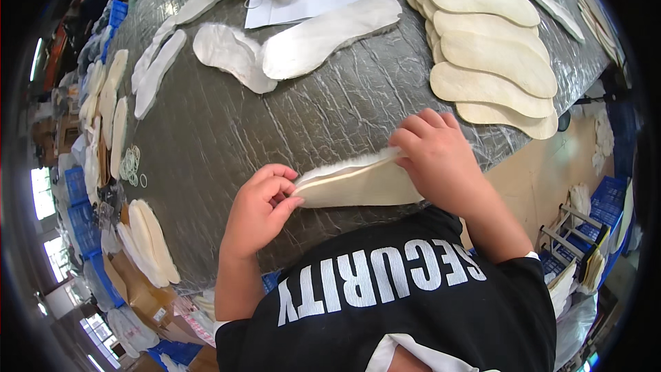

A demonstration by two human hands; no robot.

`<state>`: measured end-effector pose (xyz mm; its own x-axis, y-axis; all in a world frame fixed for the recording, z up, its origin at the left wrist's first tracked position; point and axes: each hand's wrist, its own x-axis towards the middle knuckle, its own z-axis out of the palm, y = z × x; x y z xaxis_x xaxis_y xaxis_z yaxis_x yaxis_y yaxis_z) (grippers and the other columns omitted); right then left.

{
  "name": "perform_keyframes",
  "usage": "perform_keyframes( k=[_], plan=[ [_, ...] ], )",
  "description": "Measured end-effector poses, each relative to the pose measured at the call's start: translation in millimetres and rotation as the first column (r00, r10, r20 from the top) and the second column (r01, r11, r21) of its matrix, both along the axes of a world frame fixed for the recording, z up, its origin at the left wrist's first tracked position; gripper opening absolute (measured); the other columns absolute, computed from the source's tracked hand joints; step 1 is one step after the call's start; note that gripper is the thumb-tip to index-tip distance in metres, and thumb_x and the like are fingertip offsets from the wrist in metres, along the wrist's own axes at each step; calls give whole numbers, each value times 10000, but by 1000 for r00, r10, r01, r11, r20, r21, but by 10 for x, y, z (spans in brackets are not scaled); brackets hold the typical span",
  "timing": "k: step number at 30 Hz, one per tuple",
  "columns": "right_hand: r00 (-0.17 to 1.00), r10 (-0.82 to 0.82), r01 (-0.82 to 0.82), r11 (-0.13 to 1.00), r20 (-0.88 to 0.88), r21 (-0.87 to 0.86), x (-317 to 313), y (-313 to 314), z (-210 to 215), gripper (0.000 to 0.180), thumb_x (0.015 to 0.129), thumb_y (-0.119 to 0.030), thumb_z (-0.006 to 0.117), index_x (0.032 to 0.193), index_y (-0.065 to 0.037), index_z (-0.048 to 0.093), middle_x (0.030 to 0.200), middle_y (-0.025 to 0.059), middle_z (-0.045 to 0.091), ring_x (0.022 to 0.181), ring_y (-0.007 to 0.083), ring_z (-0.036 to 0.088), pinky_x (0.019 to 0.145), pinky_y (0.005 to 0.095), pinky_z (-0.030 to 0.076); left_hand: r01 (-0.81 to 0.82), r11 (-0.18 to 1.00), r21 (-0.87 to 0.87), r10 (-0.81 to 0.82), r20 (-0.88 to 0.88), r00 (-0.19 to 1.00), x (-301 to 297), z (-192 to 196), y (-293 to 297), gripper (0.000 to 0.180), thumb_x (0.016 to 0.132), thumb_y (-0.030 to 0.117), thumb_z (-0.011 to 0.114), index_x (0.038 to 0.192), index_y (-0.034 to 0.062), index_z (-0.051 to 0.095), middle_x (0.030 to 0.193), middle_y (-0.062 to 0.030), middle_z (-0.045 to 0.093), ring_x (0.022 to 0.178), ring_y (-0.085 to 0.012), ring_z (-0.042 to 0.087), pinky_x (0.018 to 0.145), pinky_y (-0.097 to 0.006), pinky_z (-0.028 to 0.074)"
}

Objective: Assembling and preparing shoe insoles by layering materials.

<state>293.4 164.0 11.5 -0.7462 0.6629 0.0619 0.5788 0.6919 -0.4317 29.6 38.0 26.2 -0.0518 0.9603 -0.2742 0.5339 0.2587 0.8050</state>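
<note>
A cream insole [361,189] with a fluffy white layer along its upper edge is held low over the near side of the table. At one end, my left hand [260,205] pinches it between thumb and fingers. My right hand [441,155] grips the opposite end, fingers curled over the edge. A narrow gap shows between the fluffy layer and the cream sole along the far side. Beyond my hands lie loose white fleece insoles [327,36], one of them [227,55] curled, next to a sheet of white paper [320,1].
Overlapping cream insoles [496,83] are piled at the right of the plastic-covered table [330,110]. Thin fleece pieces [160,72] lie far left. Rubber bands [131,165] and more insoles [148,241] sit by the left edge. Blue crates [82,227] stand beside the table.
</note>
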Motion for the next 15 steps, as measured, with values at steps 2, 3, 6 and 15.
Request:
perform_keyframes(
  k=[2, 3, 6, 15],
  plan=[
    [983, 80, -83, 996, -163, -15, -244, -65, -2, 222, 740, -110, 711, 946, -81, 631, 920, 61, 626, 989, 267, 560, 876, 410, 422, -27, 999, 19, 27, 34, 999, 48, -5, 22, 98, 740, -36, 688, 823, -22, 636, 1042, -78, 620, 722, -84, 552, 629, -223, 449],
    [936, 148, -163, 986, -320, -20, -368, -103, -21, 230, 755, -102, 702, 974, -75, 636, 937, 76, 636, 993, 277, 571, 902, 421, 424, -50, 998, 35, 47, 70, 996, 77, -8, 40, 95, 743, -33, 686, 823, -23, 636, 1043, -77, 619, 720, -81, 546, 629, -219, 445],
    [913, 202, -314, 903, -355, -292, -693, -142, -196, 210, 802, -126, 665, 988, -33, 633, 902, 128, 651, 921, 326, 618, 843, 423, 464, -86, 990, 116, 63, 185, 981, 58, -162, 125, 67, 842, 32, 661, 862, -30, 643, 1022, -81, 624, 708, -77, 553, 616, -222, 453],
    [882, -117, -243, 718, -456, -653, -727, 13, -267, 121, 849, -77, 643, 939, 4, 643, 848, 144, 622, 793, 293, 621, 724, 364, 486, -305, 911, -279, 411, 543, 732, -14, -476, -19, 217, 943, 120, 591, 1096, -30, 626, 892, -58, 674, 734, -98, 627, 577, -213, 475]
  ],
)
